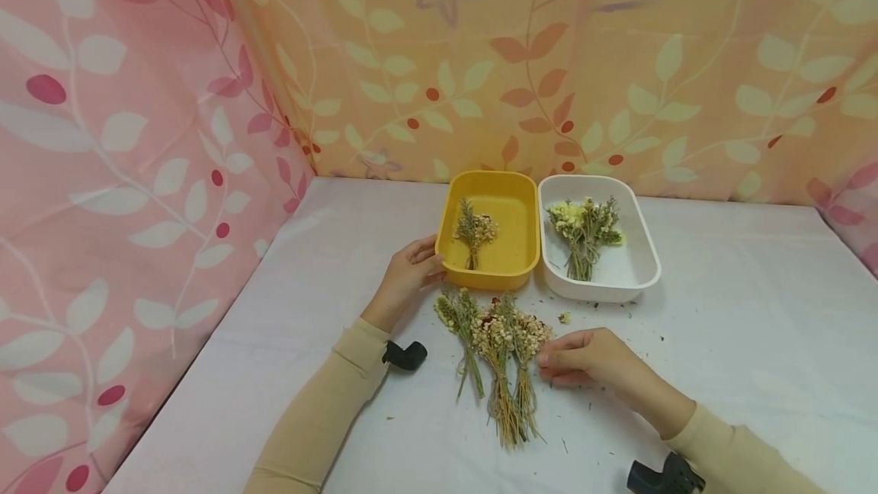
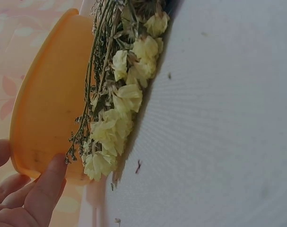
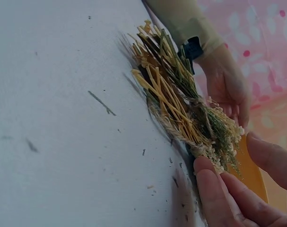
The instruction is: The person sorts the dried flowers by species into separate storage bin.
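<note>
My left hand (image 1: 410, 273) holds the left near corner of the yellow container (image 1: 487, 279), its fingertips on the rim and outer wall in the left wrist view. A small dried bunch with cream heads and a green sprig (image 1: 473, 233) lies inside. Close to the right hand (image 1: 590, 357), a cream-flowered dried bunch (image 1: 530, 334) lies on the table; fingertips and thumb stand apart right at its flower heads in the right wrist view. Beside it lie a middle bunch (image 1: 497, 341) with dark red bits and, farther left, a yellow-flowered bunch (image 1: 466, 326).
A white container (image 1: 641, 280) stands right against the yellow one, with yellow-flowered bunches (image 1: 583, 231) in it. A loose yellow flower (image 1: 565, 318) and scattered plant crumbs lie on the white tabletop (image 1: 741, 341). Patterned cloth (image 1: 617, 59) hangs behind and at the left.
</note>
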`<state>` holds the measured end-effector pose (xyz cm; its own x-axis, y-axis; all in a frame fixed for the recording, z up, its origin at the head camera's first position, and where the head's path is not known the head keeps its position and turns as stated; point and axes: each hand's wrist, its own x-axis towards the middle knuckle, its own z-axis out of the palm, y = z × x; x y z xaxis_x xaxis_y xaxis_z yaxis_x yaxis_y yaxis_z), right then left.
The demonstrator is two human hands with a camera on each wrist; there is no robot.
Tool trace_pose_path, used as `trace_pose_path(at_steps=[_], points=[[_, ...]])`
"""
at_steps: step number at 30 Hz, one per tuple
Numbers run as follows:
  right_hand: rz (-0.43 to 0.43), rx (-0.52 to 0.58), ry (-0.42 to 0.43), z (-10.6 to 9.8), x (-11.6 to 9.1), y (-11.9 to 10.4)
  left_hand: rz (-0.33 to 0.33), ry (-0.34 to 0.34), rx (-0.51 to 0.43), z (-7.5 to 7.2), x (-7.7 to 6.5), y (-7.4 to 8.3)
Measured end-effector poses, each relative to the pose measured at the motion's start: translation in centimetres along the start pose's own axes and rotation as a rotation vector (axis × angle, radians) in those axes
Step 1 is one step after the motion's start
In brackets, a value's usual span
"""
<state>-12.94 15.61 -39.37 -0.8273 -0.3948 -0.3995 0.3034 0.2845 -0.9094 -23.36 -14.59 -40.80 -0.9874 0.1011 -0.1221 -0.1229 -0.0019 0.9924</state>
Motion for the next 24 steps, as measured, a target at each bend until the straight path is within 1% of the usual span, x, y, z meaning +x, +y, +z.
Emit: trace_pose_path(at_steps=[3, 12, 16, 21, 24], points=[[0.012, 0.016, -0.003, 0.2, 0.1, 0.2, 0.002, -0.001, -0.002, 0.0, 0.0, 0.1], [0.015, 0.013, -0.045, 0.6, 0.4, 0.8, 0.004, -0.001, 0.007, 0.1, -0.1, 0.2], [0.031, 0.017, -0.056, 1.0, 0.5, 0.9, 0.000, -0.002, 0.000, 0.0, -0.1, 0.2], [0.054, 0.023, -0.032, 1.3, 0.8, 0.9, -0.001, -0.009, -0.007, 0.0, -0.2, 0.1], [0.053, 0.036, -0.015, 1.5, 1.0, 0.9, 0.001, -0.012, -0.016, 0.0, -0.2, 0.1]])
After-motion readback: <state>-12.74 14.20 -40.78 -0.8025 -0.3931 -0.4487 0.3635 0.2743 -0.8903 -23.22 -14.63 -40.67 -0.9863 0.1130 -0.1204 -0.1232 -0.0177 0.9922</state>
